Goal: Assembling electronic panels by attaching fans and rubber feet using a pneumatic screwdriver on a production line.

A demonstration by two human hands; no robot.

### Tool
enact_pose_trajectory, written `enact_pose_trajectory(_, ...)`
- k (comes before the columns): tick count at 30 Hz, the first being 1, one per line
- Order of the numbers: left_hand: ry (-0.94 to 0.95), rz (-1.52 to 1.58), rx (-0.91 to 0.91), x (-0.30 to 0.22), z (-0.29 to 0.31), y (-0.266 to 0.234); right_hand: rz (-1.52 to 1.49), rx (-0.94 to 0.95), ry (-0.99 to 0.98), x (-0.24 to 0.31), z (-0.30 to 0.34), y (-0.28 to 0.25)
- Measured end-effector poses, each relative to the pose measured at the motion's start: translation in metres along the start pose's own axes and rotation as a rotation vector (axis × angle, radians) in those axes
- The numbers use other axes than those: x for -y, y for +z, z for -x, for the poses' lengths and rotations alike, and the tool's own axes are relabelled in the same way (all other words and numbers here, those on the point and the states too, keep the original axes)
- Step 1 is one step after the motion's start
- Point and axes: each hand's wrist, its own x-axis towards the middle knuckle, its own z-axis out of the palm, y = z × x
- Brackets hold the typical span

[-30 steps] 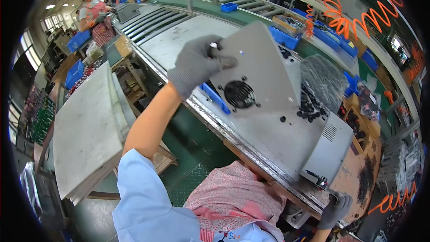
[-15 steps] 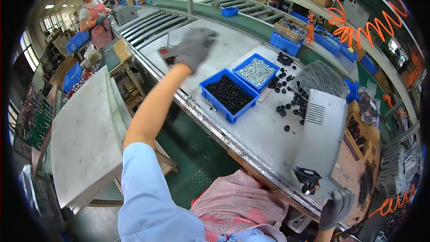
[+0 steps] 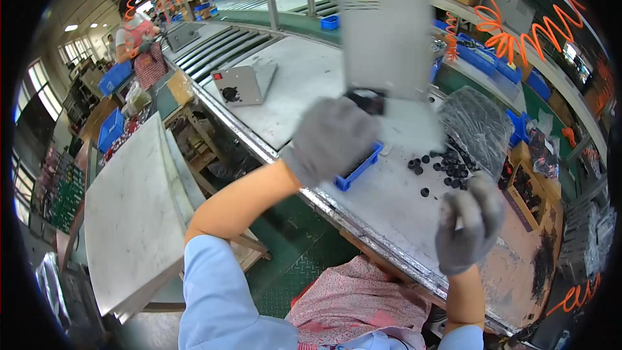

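A long grey metal housing with vent slots is raised over the middle of the table, blurred. A black fan sits at its near end. My left hand, in a grey glove, is at that end, closed against the housing; its fingertips are partly hidden. The housing and this hand cover most of a blue bin below. Nearer the right edge, my gloved right hand hangs above the table, apart from the housing. Its fingers are curled, with a small pale spot between them that I cannot make out.
Another grey housing with a red switch stands by the rollers. Black rubber feet lie scattered beside a clear plastic bag. At right is an open carton. Orange coiled hoses hang above. A co-worker stands far left.
The long housing has risen from the table's right side and moved left over the bins. My left hand has come back from the switch housing to it. My right hand has moved up and forward.
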Motion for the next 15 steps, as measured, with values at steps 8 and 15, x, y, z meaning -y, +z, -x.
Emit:
enact_pose_trajectory(8, -0.288, -0.019, 0.094, 0.192, 0.056, 0.109, -0.134, 0.714, 0.285, -0.003, 0.151, 0.013)
enact_pose_trajectory(15, -0.886, 0.181, 0.260, 0.208, 0.187, 0.188, -0.119, 0.717, 0.600, 0.007, 0.192, 0.007)
